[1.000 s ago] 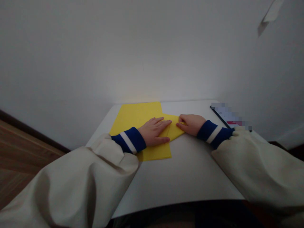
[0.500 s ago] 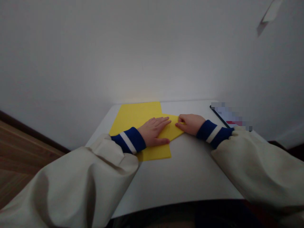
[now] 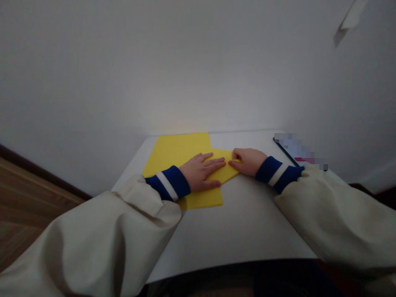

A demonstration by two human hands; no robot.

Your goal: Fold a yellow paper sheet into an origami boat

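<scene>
Yellow paper [image 3: 185, 144] lies flat near the far left part of the white table. Across it rests a folded yellow piece of paper [image 3: 221, 153], whose narrowing end points to the right. My left hand [image 3: 201, 171] lies flat on the folded piece, fingers spread and pointing right. At the right end, my right hand [image 3: 249, 161] pinches the folded paper's tip between thumb and curled fingers. Part of the paper is hidden under my left hand and sleeve.
A dark-edged flat device [image 3: 291, 149], its face partly blurred, lies at the table's right edge. The white table [image 3: 247, 231] meets a pale wall [image 3: 185, 66] at the back. Brown wooden furniture [image 3: 31, 206] stands on the left.
The fingers of my left hand have spread wider, with the middle ones reaching slightly farther right. My right hand and the paper have stayed in place.
</scene>
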